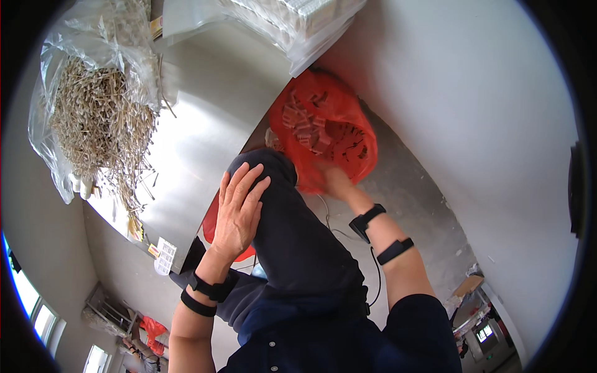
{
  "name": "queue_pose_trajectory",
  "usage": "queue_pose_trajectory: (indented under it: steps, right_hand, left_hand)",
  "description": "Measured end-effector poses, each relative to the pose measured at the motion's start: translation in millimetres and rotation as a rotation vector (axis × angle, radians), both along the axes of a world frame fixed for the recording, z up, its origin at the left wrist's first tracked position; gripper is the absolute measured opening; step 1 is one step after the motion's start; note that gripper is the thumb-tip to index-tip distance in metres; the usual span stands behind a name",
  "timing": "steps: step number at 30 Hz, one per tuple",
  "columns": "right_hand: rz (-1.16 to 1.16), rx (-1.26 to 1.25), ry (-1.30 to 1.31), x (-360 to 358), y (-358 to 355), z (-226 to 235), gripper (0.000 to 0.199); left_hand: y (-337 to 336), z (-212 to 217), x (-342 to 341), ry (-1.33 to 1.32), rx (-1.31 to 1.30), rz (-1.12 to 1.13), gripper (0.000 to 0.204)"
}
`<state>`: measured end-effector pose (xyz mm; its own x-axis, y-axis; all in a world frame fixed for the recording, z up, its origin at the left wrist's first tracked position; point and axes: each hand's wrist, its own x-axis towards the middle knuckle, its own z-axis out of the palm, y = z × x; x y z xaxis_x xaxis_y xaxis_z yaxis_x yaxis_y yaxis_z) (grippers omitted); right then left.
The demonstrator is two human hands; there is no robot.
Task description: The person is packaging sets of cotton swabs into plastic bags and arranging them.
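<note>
My left hand [239, 211] lies flat on my dark-trousered knee [264, 165], fingers stretched out and holding nothing. Low beside the table, my right hand [337, 182] is at the near rim of a red plastic bag [367, 133]. Motion blur and the red plastic obscure its fingers, so whether they grip the bag cannot be made out. Inside the bag, several small pinkish pieces [305, 127] lie in a heap, with thin dark bits [351, 146] beside them.
A pale metal-topped table [217, 81] stands at the left. On it are a clear bag [99, 37] spilling a heap of thin cotton-swab-like sticks [99, 118], and plastic-wrapped white packs [305, 15]. A white wall [485, 93] rises at the right. Cables [329, 217] run across the floor below.
</note>
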<state>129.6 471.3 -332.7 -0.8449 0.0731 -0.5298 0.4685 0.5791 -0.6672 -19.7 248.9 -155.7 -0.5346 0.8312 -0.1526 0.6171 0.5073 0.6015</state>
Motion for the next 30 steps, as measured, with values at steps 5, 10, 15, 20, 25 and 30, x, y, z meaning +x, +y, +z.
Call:
queue_pose_trajectory:
  steps: [5, 10, 15, 20, 25, 30]
  right_hand:
    - [1.223, 0.569, -0.109, 46, -41, -60, 0.034]
    - [0.611, 0.589, -0.241, -63, -9, 38, 0.025]
    - [0.1, 0.341, 0.91, -214, -23, 167, 0.006]
    - [-0.104, 0.66, 1.084, -369, -38, 134, 0.007]
    - [0.101, 0.932, 0.526, -416, -24, 105, 0.015]
    - [0.009, 0.923, 0.904, -416, -30, 96, 0.01]
  left_hand:
    - [1, 3, 3, -0.005, 0.009, -0.017, 0.051]
    - [-35, 15, 7, -0.026, 0.084, 0.016, 0.048]
    - [-68, 21, 21, -0.101, 0.132, 0.104, 0.041]
    - [-100, 14, 36, -0.126, 0.136, 0.158, 0.035]
    - [-139, 22, 50, -0.145, 0.094, 0.304, 0.031]
    - [-159, 13, 58, -0.148, 0.079, 0.388, 0.029]
